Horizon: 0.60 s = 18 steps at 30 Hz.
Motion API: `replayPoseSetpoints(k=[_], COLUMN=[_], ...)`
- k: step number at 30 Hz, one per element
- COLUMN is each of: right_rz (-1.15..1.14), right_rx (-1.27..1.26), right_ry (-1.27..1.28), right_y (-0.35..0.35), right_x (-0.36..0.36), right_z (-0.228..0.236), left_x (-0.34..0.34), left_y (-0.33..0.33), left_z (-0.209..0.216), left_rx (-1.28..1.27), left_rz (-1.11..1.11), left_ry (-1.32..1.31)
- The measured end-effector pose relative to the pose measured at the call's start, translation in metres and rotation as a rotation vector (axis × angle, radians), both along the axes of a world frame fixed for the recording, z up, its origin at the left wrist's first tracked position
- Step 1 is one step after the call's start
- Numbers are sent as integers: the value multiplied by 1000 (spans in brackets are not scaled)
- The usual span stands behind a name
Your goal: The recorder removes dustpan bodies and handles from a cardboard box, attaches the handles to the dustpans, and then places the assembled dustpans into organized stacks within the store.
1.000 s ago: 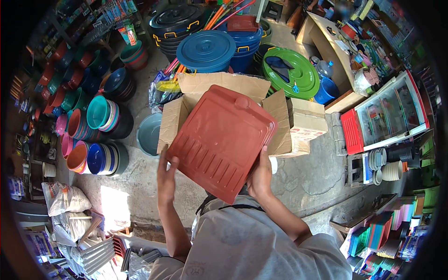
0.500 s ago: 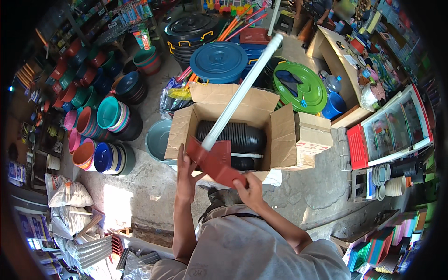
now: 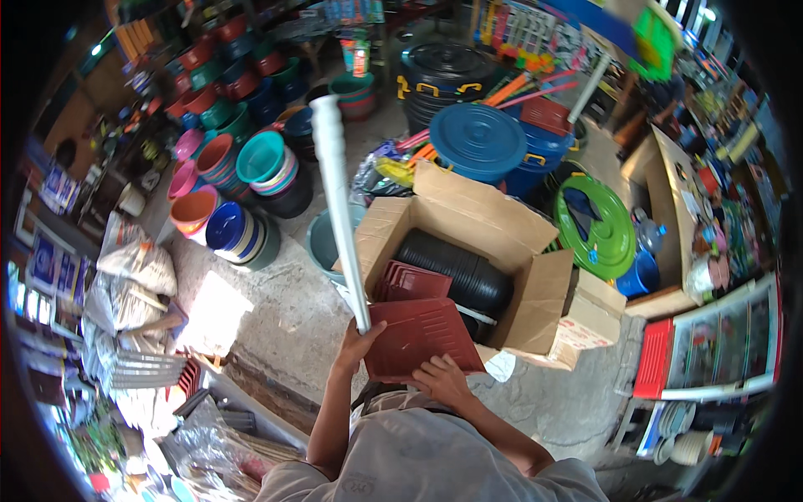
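Note:
A dark red dustpan (image 3: 422, 339) with a long whitish handle (image 3: 341, 209) is held up in front of my body, its ribbed pan tilted and the handle rising to the upper left. My left hand (image 3: 355, 350) is closed around the corner where handle and pan meet. Over the pan's near edge curl the fingers of my right hand (image 3: 443, 385); its thumb is hidden. Just beyond, an opened cardboard box (image 3: 485, 197) holds a nested row of black ribbed containers (image 3: 456, 268) and more red dustpans (image 3: 410, 282).
Stacked colourful basins (image 3: 261, 159) stand to the left, beside a grey tub (image 3: 322, 243). Behind the box are a blue lidded bin (image 3: 477, 138) and a green lid (image 3: 595, 226). A glass-topped freezer (image 3: 719, 339) stands at right, sacks (image 3: 138, 263) at left.
The dustpan has turned so its broad ribbed face shows, and its handle has swung left. My left hand has moved onto the handle's base. The whole view has shifted and tilted.

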State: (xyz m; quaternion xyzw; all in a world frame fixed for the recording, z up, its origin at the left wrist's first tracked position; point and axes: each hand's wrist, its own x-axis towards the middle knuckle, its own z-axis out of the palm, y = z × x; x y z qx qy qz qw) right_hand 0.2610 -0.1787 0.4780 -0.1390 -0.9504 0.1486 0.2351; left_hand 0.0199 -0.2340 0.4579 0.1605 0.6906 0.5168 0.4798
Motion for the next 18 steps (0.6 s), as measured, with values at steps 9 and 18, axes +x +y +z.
replayPoseSetpoints(k=[9,18], right_rz=[263,-203], right_rx=[-365,-554], right_ry=[-55,53], right_y=[5,48], right_x=[-49,-136], right_z=[3,-112], left_x=[-9,-101], left_y=[-100,-156], left_z=[-54,-49], left_rx=[-119,-12], left_rz=[427,626], left_ry=[569,375])
